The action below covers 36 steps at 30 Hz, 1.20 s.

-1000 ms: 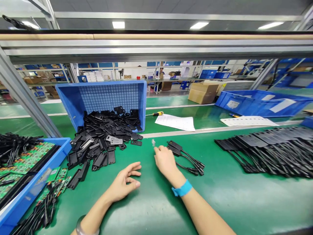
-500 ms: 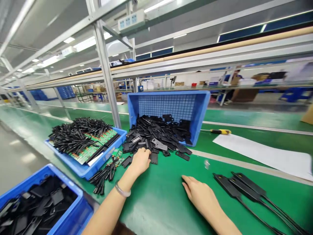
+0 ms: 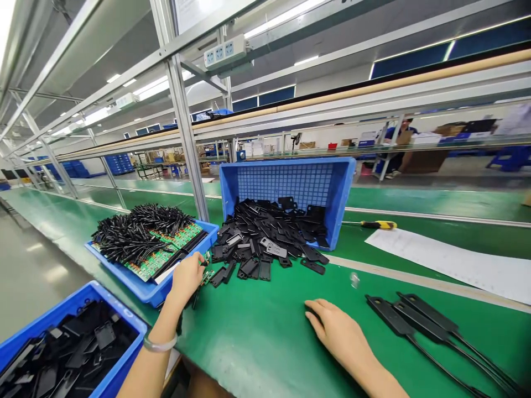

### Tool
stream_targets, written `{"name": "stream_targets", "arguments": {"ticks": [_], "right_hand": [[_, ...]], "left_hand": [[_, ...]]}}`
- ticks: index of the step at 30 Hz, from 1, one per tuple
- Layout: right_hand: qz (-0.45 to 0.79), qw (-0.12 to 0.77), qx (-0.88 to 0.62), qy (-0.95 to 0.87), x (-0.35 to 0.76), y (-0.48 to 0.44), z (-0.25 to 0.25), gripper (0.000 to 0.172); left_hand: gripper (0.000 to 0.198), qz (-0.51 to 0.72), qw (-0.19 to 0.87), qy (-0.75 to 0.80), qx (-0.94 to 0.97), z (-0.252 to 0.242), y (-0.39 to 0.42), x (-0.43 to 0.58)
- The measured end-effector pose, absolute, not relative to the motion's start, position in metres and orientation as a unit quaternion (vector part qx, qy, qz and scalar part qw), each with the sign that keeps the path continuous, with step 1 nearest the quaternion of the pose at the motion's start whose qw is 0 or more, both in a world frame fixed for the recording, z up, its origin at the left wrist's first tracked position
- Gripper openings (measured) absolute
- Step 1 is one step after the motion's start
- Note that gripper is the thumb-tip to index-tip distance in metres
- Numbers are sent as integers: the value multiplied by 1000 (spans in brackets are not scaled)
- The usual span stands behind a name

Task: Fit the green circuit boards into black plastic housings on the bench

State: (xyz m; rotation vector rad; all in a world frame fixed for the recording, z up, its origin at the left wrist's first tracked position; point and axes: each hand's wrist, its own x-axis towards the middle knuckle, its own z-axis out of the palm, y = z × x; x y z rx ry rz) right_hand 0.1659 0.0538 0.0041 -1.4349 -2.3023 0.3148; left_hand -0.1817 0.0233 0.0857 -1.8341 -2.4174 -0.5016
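My left hand [image 3: 187,278] reaches over the small circuit boards [image 3: 206,276] with black leads, beside the blue tray [image 3: 155,296]. Its fingers are pinched together, and what they hold is hidden. On the green table my right hand [image 3: 340,334] rests with curled fingers; something dark shows between thumb and fingers, too hidden to name. Black flat plastic parts [image 3: 265,221] spill from a blue crate [image 3: 346,193] lying on its side. Black housings with cables [image 3: 418,323] lie right of my right hand.
At the lower left stands a blue bin [image 3: 139,331] of black parts. The tray beyond it holds bundled black leads [image 3: 141,232] on green boards. A yellow-black screwdriver [image 3: 378,225], white sheet [image 3: 452,265] and small clear piece [image 3: 354,279] lie to the right. A metal post [image 3: 186,127] rises behind.
My left hand has moved left from the black plastic parts to the circuit boards. My right hand stays nearly in place, now with something dark between its fingers. The view has shifted slightly.
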Motion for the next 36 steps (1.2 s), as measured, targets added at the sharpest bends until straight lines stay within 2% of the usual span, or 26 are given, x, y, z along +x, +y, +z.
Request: {"name": "stream_targets", "arguments": {"ticks": [3, 5, 7, 9, 11, 16, 20, 23, 26, 29, 32, 36], "right_hand": [[377, 289, -456, -753, 158, 50, 8, 31], [565, 333, -400, -641, 153, 46, 10, 42], [689, 378, -345, -513, 149, 45, 12, 52], [741, 416, -323, -416, 149, 45, 13, 52], [743, 438, -338, -377, 152, 47, 15, 50], [644, 468, -409, -445, 158, 54, 18, 51], [570, 461, -431, -526, 157, 56, 14, 44], [535, 459, -427, -566, 156, 56, 7, 45], [478, 468, -429, -608, 156, 56, 2, 44], [438, 466, -444, -628, 156, 54, 2, 36], [442, 478, -459, -604, 156, 53, 5, 30], [423, 486, -477, -598, 157, 53, 10, 27]], "left_hand": [[12, -300, -105, -677, -664, 89, 30, -143], [14, -344, -230, -586, -697, 85, 38, -111], [17, -279, -255, -563, -735, 78, 50, -80], [20, -188, -190, -595, -758, 69, 64, -56], [23, -135, -117, -640, -747, 61, 77, -40], [26, -120, -66, -669, -731, 42, 84, -26], [15, -144, -83, -635, -754, 29, 76, -27], [6, -196, -119, -614, -755, 20, 77, -28], [22, -301, -229, -593, -712, 14, 80, -26], [42, -397, -451, -548, -582, 14, 81, -22], [40, -405, -644, -444, -473, 19, 77, -18], [37, -412, -734, -375, -390, 22, 73, -16]]}}
